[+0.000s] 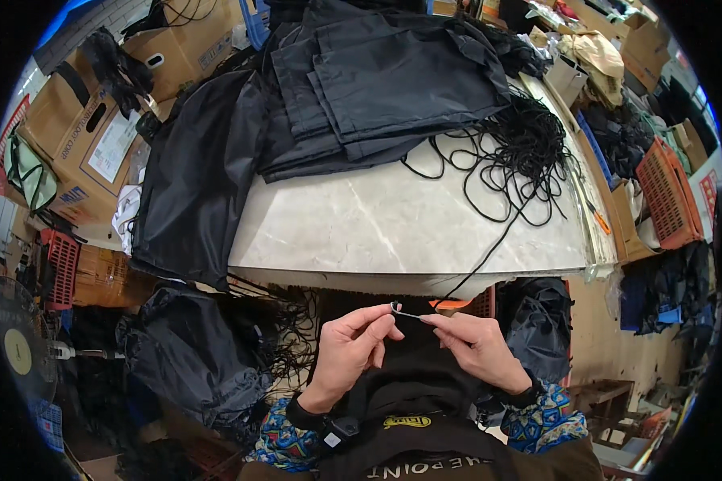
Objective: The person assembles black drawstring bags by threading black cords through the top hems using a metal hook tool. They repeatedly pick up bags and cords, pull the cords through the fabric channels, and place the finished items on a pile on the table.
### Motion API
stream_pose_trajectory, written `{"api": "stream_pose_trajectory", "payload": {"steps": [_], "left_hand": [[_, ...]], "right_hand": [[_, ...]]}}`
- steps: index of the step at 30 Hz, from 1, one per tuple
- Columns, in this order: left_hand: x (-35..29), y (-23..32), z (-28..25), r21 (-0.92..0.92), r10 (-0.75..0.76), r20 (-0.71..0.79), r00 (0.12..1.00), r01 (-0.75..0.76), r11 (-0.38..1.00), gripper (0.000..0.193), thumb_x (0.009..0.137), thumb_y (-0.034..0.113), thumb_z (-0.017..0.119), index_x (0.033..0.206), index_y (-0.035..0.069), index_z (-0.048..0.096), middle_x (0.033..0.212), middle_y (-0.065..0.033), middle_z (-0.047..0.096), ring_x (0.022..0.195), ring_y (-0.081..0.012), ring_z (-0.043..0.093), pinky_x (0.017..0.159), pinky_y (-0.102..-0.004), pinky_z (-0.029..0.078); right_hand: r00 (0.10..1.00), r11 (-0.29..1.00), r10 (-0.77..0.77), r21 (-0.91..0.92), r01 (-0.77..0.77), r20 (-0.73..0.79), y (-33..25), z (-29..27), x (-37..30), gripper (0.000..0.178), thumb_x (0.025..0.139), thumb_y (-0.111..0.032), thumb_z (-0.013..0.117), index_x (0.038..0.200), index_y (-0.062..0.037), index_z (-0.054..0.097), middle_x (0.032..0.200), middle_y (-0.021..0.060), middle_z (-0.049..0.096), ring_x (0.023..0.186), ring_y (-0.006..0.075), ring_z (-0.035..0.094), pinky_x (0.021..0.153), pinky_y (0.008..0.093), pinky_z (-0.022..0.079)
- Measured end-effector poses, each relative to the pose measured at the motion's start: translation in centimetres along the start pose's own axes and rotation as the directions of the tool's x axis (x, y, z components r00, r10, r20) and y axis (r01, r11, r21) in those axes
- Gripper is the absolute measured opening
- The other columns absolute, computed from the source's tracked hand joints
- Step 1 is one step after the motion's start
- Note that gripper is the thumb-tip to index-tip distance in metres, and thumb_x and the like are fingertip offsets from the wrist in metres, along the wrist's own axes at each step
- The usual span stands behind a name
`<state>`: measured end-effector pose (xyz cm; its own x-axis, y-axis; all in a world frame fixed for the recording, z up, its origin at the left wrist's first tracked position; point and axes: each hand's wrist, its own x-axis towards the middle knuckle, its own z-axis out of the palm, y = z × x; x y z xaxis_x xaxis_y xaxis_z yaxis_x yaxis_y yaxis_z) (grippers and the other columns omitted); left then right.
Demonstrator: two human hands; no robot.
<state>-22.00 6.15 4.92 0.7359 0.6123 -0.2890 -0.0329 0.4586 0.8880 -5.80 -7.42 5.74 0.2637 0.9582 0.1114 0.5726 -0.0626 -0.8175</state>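
My left hand (351,353) is pinched shut at the fingertips just past the table's near edge. It holds a small black bit, apparently a cord end, at the tip of a thin metal needle-like tool (409,315). The tool's other end is gripped between the thumb and fingers of my right hand (480,346). A single black cord (489,255) runs from a tangled heap of black cord (529,144) over the table edge towards my hands. Its lower end is hard to follow. Just beyond my right fingers shows an orange piece (451,304), its kind unclear.
Folded black fabric pieces (409,80) are stacked on the marble-patterned table (361,224). More black fabric (200,176) drapes over its left side. Cardboard boxes (88,152) stand at left, above a fan (20,353). An orange-handled cutter (598,218) lies along the right edge, near a red crate (667,192).
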Motion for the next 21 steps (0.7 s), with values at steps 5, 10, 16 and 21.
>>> {"api": "stream_pose_trajectory", "payload": {"steps": [5, 10, 16, 21], "left_hand": [[0.3, -0.1, -0.4, -0.113, -0.058, 0.055, 0.997, 0.064, 0.992, 0.02, 0.091, 0.011, 0.059, 0.105, -0.002, 0.063, 0.081, -0.0044, 0.064, 0.056, -0.0049, 0.054, 0.049, -0.0171, 0.042], [2.6, -0.6, -1.2, 0.222, 0.346, -0.174, 0.922, -0.306, 0.926, 0.01, 0.091, 0.006, 0.057, 0.095, -0.002, 0.061, 0.09, -0.0051, 0.064, 0.082, -0.01, 0.06, 0.073, -0.0236, 0.048], [8.0, -2.0, -0.5, 0.773, 0.663, 0.109, 0.741, -0.483, 0.412, 0.009, 0.086, 0.008, 0.06, 0.09, 0.0, 0.061, 0.081, -0.0145, 0.06, 0.07, -0.0232, 0.06, 0.062, -0.0314, 0.048], [11.4, -2.6, 1.2, 0.689, 0.419, 0.317, 0.851, -0.51, 0.514, 0.019, 0.088, 0.018, 0.061, 0.096, 0.001, 0.064, 0.083, -0.0119, 0.064, 0.073, -0.0209, 0.061, 0.066, -0.0348, 0.049]], "right_hand": [[0.992, 0.958, -0.123, -0.263, 0.115, -0.011, 0.5, 0.5, -0.3, 0.033, 0.081, -0.005, 0.062, 0.114, -0.0116, 0.062, 0.063, 0.0072, 0.048, 0.056, 0.0221, 0.053, 0.048, 0.0325, 0.043], [0.905, 0.823, -0.416, -0.387, 0.415, 0.086, -0.5, -0.1, -0.2, 0.03, 0.068, -0.007, 0.064, 0.097, -0.0092, 0.063, 0.061, 0.0015, 0.046, 0.056, 0.0183, 0.053, 0.044, 0.031, 0.041], [0.724, 0.709, -0.674, -0.148, 0.69, 0.147, -5.4, 0.2, 1.5, 0.015, 0.072, -0.012, 0.061, 0.083, -0.0012, 0.061, 0.129, 0.0159, 0.051, 0.121, 0.0309, 0.045, 0.093, 0.0389, 0.042], [0.645, 0.813, -0.581, 0.39, 0.433, 0.496, -4.6, 0.9, 4.5, 0.033, 0.079, -0.002, 0.055, 0.111, -0.0012, 0.051, 0.117, 0.0131, 0.055, 0.094, 0.0286, 0.06, 0.074, 0.0339, 0.052]]}}
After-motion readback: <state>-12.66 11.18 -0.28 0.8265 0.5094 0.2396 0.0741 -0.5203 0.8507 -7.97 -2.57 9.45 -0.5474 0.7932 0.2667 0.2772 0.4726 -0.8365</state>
